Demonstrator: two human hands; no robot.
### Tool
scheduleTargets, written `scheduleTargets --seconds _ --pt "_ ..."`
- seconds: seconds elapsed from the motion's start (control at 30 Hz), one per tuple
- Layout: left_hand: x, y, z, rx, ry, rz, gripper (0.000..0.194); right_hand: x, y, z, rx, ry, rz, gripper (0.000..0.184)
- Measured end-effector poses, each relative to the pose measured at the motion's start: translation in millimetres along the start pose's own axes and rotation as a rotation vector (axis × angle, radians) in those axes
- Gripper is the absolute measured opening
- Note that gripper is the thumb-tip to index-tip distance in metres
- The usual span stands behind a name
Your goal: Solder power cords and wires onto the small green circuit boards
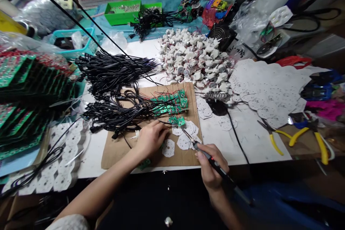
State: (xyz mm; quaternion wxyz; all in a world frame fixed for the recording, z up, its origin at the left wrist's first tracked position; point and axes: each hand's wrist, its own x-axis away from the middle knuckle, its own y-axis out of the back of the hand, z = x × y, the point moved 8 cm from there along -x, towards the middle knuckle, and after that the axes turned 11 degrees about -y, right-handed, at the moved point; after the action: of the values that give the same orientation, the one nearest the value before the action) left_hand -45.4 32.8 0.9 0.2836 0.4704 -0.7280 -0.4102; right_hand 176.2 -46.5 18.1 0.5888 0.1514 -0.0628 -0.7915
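My right hand (212, 165) is wrapped round a soldering iron (208, 157). The iron's tip points up and left, at the near edge of a small green circuit board (177, 120). My left hand (152, 137) is closed just left of that board, fingertips pinched beside thin wires; what lies between them is hidden. White perforated cards (168, 148) lie under and around the board on a cardboard sheet (115, 154). Beyond my left hand are more green boards (169, 103) with red wires, joined to a bundle of black cables (121, 111). A small white part (135, 135) touches the area by my left wrist.
White motor-like parts (194, 55) are heaped at the back. Black cords (115, 70) and stacked green panels (24, 75) lie left. At right are a card stack (269, 86), a coiled iron holder (217, 97), yellow-handled pliers (276, 145) and cutters (320, 147). Green trays (122, 19) stand behind.
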Motion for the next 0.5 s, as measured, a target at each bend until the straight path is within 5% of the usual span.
scheduleTargets --seconds 0.5 --pt "-17.3 -1.1 -1.3 0.009 0.156 0.112 0.015 0.4 -21.5 -1.7 0.014 0.009 0.077 0.019"
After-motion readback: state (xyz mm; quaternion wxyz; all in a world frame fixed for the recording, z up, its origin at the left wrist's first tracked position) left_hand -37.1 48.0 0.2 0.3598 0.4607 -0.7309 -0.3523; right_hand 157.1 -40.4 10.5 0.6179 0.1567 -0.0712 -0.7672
